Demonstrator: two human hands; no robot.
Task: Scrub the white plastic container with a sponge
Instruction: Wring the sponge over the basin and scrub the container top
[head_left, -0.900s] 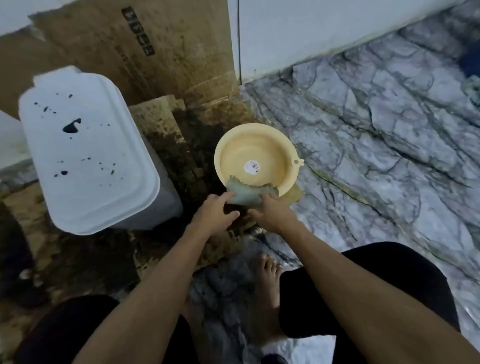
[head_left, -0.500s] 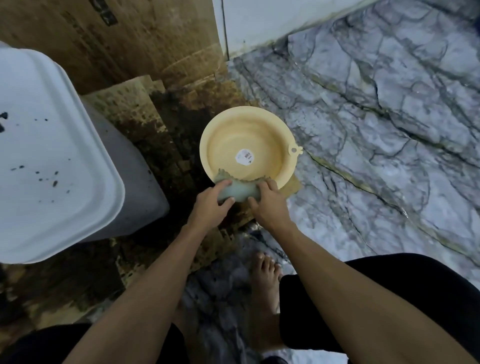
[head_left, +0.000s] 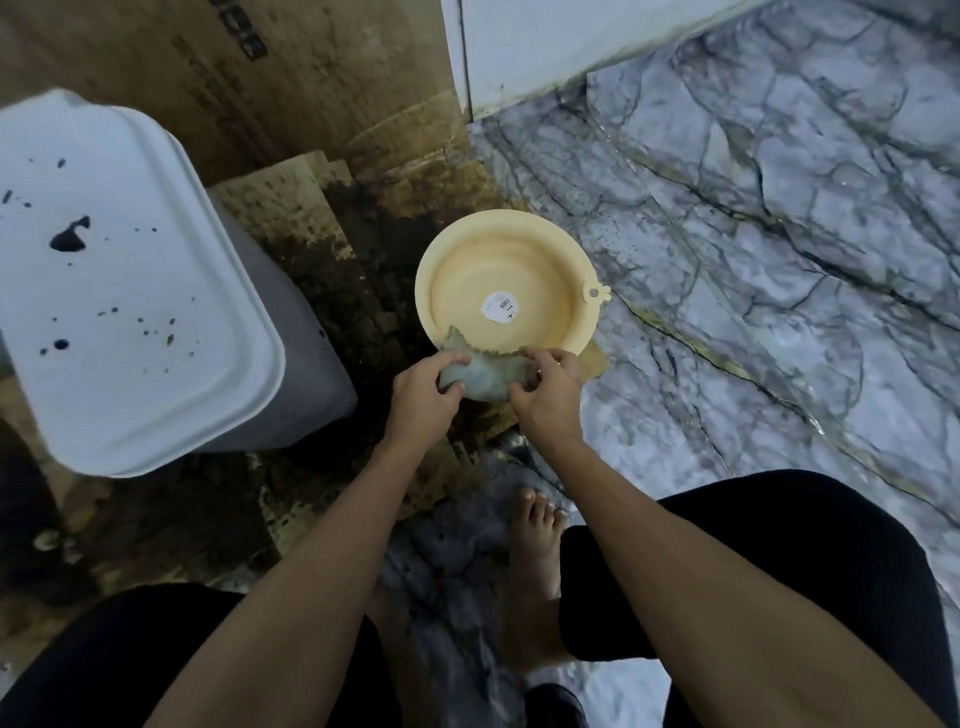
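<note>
1. White plastic container (head_left: 130, 280): on stained cardboard (head_left: 322, 249), left of hands, lid flecked with dark spots.
2. Left hand (head_left: 423, 397), right hand (head_left: 545, 392): fingers pinching a grey-green, ragged sponge (head_left: 480, 371), possibly torn.
3. Sponge over near rim of yellow basin (head_left: 506, 280).

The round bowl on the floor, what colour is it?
Pale yellow bowl, seen from the head camera.

Your view pulls back from half a second ago, so the spattered white plastic container (head_left: 130, 291) shows almost whole again. Your left hand (head_left: 423, 395) and right hand (head_left: 545, 395) now close tighter around the grey-green sponge (head_left: 480, 371), covering more of it.
</note>
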